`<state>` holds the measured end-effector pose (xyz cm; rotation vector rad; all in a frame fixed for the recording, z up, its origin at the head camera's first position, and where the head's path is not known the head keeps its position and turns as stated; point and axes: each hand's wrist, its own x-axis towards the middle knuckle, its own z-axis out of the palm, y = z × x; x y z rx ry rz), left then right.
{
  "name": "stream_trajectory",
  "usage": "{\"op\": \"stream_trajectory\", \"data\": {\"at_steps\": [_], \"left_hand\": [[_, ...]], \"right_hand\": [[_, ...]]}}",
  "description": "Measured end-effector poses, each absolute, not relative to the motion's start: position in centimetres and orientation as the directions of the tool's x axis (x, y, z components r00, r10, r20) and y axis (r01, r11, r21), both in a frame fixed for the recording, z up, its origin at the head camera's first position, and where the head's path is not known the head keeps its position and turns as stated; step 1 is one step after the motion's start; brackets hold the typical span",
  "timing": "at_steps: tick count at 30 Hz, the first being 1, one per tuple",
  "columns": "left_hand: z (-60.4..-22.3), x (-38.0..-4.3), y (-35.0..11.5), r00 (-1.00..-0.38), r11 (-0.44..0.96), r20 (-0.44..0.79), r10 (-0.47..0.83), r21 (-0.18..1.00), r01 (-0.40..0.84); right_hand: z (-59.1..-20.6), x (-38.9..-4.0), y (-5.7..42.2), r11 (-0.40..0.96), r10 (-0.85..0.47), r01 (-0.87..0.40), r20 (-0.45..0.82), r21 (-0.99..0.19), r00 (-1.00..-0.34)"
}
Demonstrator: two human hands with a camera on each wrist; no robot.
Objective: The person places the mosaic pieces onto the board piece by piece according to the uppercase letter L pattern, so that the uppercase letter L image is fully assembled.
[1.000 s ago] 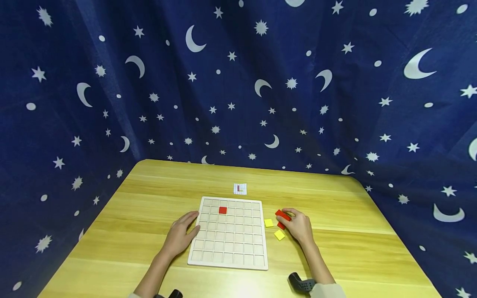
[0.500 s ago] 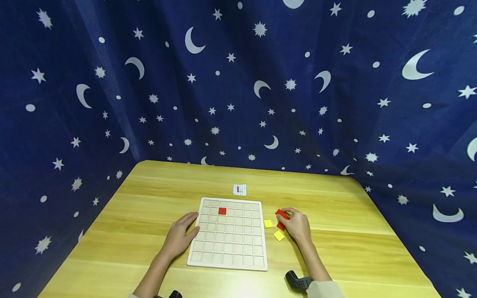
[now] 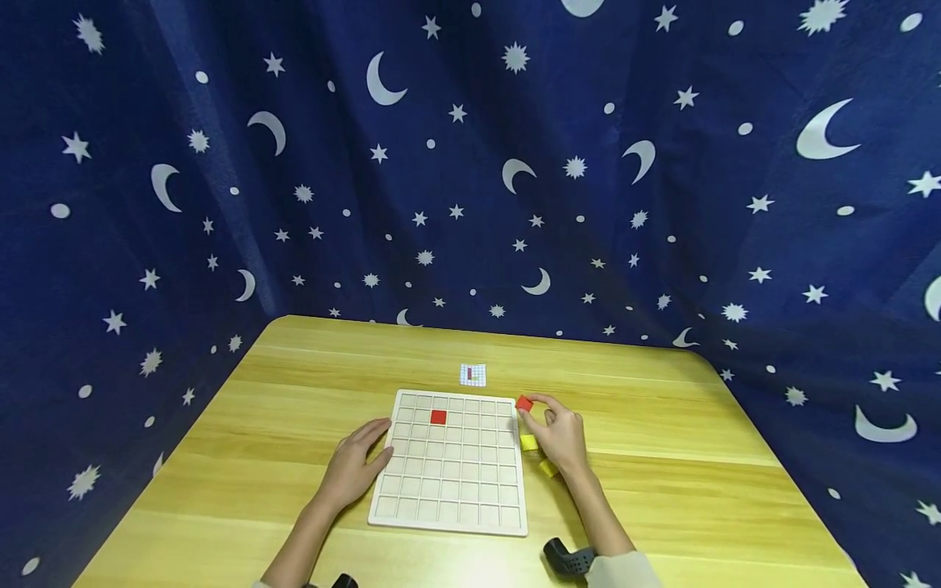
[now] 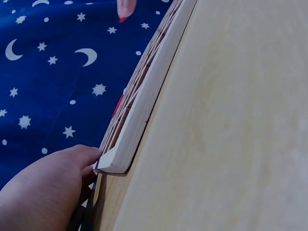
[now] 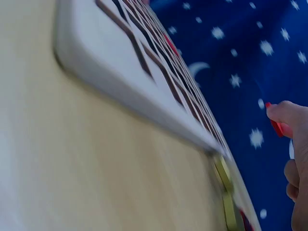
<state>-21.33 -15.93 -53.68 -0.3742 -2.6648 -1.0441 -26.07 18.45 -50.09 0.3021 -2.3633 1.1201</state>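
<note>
A red square tile (image 3: 524, 403) is pinched between the thumb and fingertips of my right hand (image 3: 562, 436), raised by the board's upper right edge. The right wrist view also shows the pinched red tile (image 5: 276, 126) edge-on. My left hand (image 3: 356, 462) rests against the left edge of the white grid board (image 3: 448, 527), fingers relaxed. In the left wrist view, my left thumb (image 4: 86, 155) touches the board's rim. Another red tile (image 3: 438, 417) lies in a cell near the board's top. Two yellow tiles, one nearer the board (image 3: 528, 443) and one lower (image 3: 548, 468), lie beside my right hand.
A small card (image 3: 473, 375) with a printed grid and coloured marks lies behind the board. The wooden table (image 3: 647, 392) extends on both sides. A dark blue curtain (image 3: 470, 163) with moons and stars hangs behind it.
My right hand has lifted a red tile from the pile and moved left and away from me, toward the board's upper right corner. My left hand has stayed in place.
</note>
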Motion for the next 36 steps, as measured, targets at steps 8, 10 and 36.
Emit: {"op": "stream_trajectory", "data": {"at_steps": [8, 10, 36], "left_hand": [[-53.5, -21.4, -15.9, -0.933, 0.709, 0.332, 0.141, 0.623, 0.329], [-53.4, -21.4, -15.9, -0.931, 0.708, 0.337, 0.141, 0.622, 0.333], [-53.5, -21.2, -15.7, -0.908, 0.71, 0.396, 0.138, 0.6, 0.37]], "right_hand": [[-50.1, -24.7, 13.1, 0.574, -0.288, -0.528, 0.45, -0.625, -0.845], [-50.1, -24.6, 11.8, 0.564, -0.325, -0.546, 0.441, -0.62, -0.837], [-51.3, -25.3, 6.8, 0.642, -0.333, -0.487, 0.358, -0.592, -0.873]]}}
